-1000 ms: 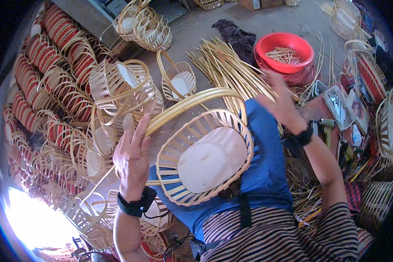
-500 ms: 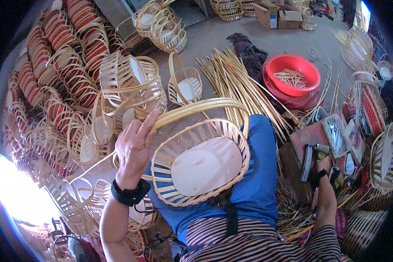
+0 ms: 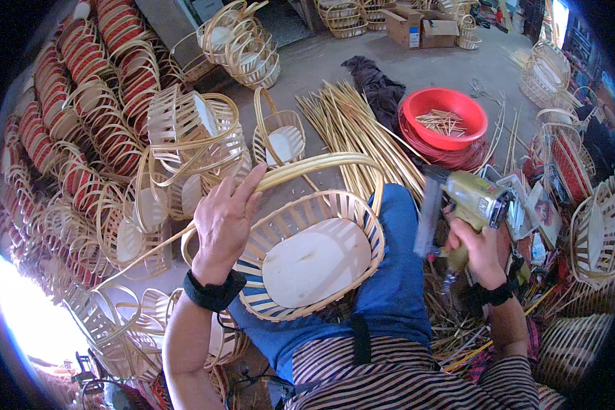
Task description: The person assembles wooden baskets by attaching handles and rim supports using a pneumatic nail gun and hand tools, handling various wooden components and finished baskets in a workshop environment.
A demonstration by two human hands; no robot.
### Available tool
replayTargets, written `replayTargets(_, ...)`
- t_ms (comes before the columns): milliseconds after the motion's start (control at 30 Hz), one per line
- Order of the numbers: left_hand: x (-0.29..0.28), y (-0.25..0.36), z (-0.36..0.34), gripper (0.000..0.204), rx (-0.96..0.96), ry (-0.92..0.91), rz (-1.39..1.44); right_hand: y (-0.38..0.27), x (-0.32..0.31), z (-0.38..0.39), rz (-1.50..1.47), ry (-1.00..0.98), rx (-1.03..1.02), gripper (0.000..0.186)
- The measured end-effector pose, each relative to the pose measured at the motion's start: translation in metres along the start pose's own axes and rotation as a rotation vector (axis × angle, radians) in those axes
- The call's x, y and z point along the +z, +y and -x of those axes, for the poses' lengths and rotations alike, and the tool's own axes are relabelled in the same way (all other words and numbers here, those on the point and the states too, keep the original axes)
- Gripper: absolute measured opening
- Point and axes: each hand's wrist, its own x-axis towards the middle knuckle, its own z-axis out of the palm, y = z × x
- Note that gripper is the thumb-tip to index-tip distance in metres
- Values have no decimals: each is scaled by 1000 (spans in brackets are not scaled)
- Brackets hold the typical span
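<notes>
On my lap rests an oval basket of pale wood slats (image 3: 370, 236) with a flat whitish base and a cane handle arching over it. My left hand (image 3: 219, 229) is closed round the left part of that handle, fingers along the cane, and a thin cane strip (image 3: 143, 254) sticks out leftward from beneath it. To the right of the basket, my right hand (image 3: 477, 251) grips an olive-gold nail gun (image 3: 473, 195) by its handle. The gun is raised, apart from the basket, with its dark magazine toward my knee; its lower parts are blurred.
Stacks of baskets with red bands (image 3: 89, 89) fill the left side. Cane sticks (image 3: 362, 137) lie ahead on the floor, beside a red basin (image 3: 475, 130) holding short wood pieces. Cardboard boxes (image 3: 403, 31) stand farther back. Cane scraps (image 3: 451, 335) litter the floor at right.
My right hand has lifted the nail gun from the tool area at right and brought it left and up, nearer the basket. The left hand keeps its hold on the handle.
</notes>
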Motion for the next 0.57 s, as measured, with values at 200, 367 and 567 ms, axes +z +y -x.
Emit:
replayTargets(200, -2, 3, 1, 40, 6, 17, 4, -26, 64, 5, -176, -248, -162, 19)
replayTargets(367, 0, 2, 4, 39, -16, 3, -18, -20, 86, 2, -227, -246, -178, 22)
replayTargets(567, -2, 3, 3, 39, -21, 2, -5, -19, 85, 2, -203, -221, -171, 22)
